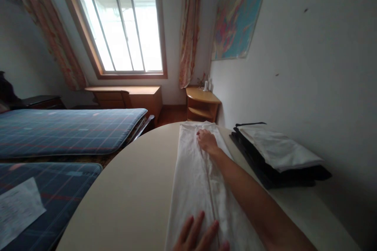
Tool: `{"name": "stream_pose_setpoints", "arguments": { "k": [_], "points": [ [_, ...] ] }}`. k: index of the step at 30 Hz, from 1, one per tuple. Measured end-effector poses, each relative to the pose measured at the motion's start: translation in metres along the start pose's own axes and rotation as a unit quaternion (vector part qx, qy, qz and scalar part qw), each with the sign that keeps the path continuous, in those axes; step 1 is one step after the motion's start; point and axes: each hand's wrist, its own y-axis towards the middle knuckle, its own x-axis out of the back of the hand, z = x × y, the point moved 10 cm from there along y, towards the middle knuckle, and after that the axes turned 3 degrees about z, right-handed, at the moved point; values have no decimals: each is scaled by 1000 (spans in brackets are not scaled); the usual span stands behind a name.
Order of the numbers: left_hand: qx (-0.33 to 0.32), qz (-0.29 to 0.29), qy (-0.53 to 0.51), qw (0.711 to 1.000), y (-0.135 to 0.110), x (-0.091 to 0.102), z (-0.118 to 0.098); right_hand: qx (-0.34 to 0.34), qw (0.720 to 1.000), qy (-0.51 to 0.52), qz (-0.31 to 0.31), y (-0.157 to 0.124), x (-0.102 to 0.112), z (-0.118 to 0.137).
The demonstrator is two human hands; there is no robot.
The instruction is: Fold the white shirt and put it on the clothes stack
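A white garment (188,172), folded into a long strip, lies lengthwise on the pale table, with an edge or seam running down its middle. My right hand (207,140) is at its far end, fingers curled closed on the cloth near that middle line. At the near end my left hand (200,235) rests on the fabric with its fingers spread; the lower part of this hand is cut off by the frame. Part of the garment's right side is hidden under my right forearm.
On the right of the round-edged table (129,188), against the wall, sits a stack of folded dark clothes (265,176) with a white folded cloth (282,149) on top. Plaid mattresses (70,129) are to the left, one bearing a paper sheet (20,208). A corner shelf (203,95) stands beyond.
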Motion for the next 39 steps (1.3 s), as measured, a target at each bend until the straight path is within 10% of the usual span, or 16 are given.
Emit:
{"name": "stream_pose_setpoints", "arguments": {
  "k": [12,25,39],
  "points": [
    [3,166,-183,969,24,36,22,214,964,14,157,-73,0,2],
    [53,193,-221,954,27,60,21,205,977,38,37,-112,5,0],
    [73,175,-203,961,-3,69,3,165,979,59,101,-292,-13,19]
  ]
}}
